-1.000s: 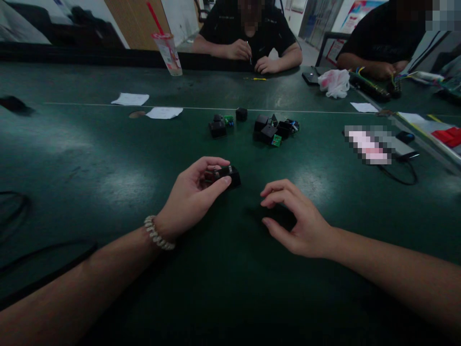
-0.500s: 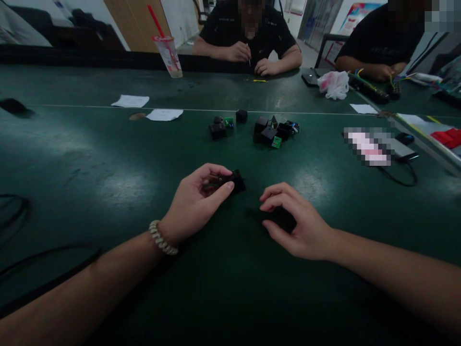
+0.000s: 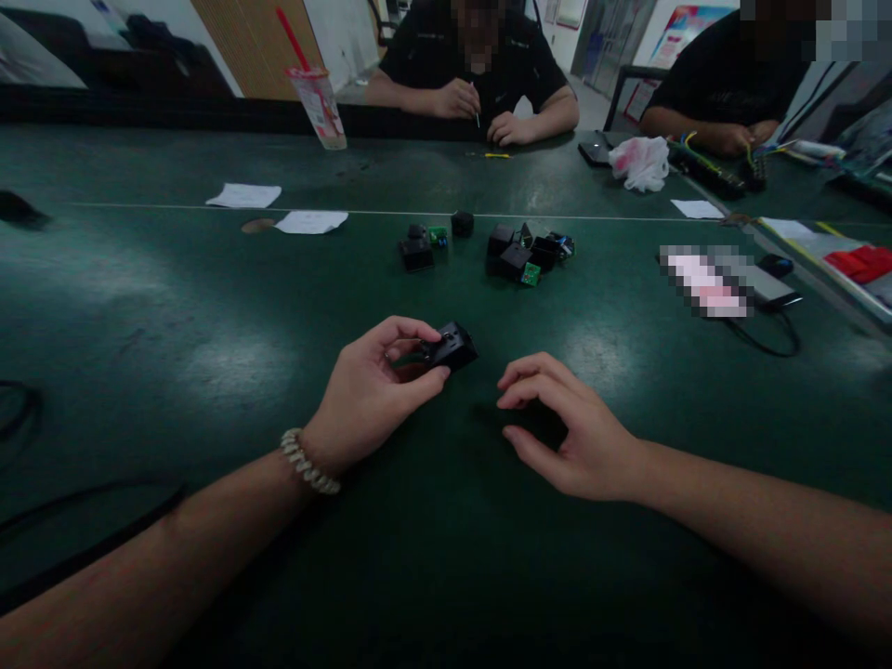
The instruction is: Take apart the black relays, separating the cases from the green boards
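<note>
My left hand [image 3: 373,383], with a beaded bracelet [image 3: 307,462] at its wrist, grips a small black plastic housing [image 3: 452,346] between thumb and fingers, low over the green table [image 3: 390,557]. Small details on the housing's upper face are too dark to make out. To its right, my right hand [image 3: 564,423] is held with thumb and fingers apart and curved, nothing between them. Beyond both hands lie more black housings [image 3: 416,251] and a black block [image 3: 462,223]. Beside them are small green circuit boards [image 3: 531,274].
Papers [image 3: 243,195] and a cup with a red straw [image 3: 319,107] are at the far left. Across the table sits a person [image 3: 480,84], another at the right. A plastic bag [image 3: 639,163], a computer mouse [image 3: 775,266] and a cable [image 3: 784,339] lie to the right.
My left hand has turned the black housing slightly, so more of its upper face shows. My right hand keeps nearly the same pose. The whole view has shifted a little.
</note>
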A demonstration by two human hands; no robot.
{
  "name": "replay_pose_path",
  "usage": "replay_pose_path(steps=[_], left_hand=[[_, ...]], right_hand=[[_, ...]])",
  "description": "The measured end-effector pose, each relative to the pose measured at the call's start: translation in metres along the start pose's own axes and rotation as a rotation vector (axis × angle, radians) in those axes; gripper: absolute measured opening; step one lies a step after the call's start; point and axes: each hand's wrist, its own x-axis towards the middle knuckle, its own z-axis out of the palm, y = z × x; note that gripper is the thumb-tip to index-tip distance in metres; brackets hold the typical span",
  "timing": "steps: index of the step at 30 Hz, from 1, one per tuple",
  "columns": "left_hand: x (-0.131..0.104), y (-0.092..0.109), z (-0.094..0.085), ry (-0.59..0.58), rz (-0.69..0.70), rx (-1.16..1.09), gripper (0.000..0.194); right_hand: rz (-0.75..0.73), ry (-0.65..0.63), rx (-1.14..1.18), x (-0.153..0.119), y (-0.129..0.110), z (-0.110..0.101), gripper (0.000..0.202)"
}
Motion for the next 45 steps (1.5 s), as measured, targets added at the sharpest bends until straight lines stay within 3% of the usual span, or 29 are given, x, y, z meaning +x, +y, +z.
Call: replay_pose_path(steps=[8,15,20,29,38,45], left_hand=[[-0.005,-0.002,0.001,-0.072,0.074,-0.039,0.032],[-0.009,-0.001,0.003,-0.221,0.206,-0.085,0.022],[-0.013,-0.006,0.005,-0.306,0.293,-0.106,0.022],[-0.015,-0.007,0.005,-0.285,0.366,-0.090,0.026],[-0.015,-0.011,0.005,-0.304,0.404,-0.117,0.032],[-0.015,-0.007,0.005,-0.303,0.422,-0.077,0.031]], right_hand=[[0.025,0.022,0.016,0.001,-0.001,0.001,0.033],[0.094,0.135,0.087,-0.002,0.004,0.005,0.051],[0.101,0.120,0.127,-0.002,0.005,0.005,0.045],[0.051,0.143,0.149,-0.004,0.008,0.006,0.040],[0.101,0.168,0.251,-0.004,0.006,0.007,0.035],[0.054,0.164,0.142,-0.002,0.007,0.004,0.030]])
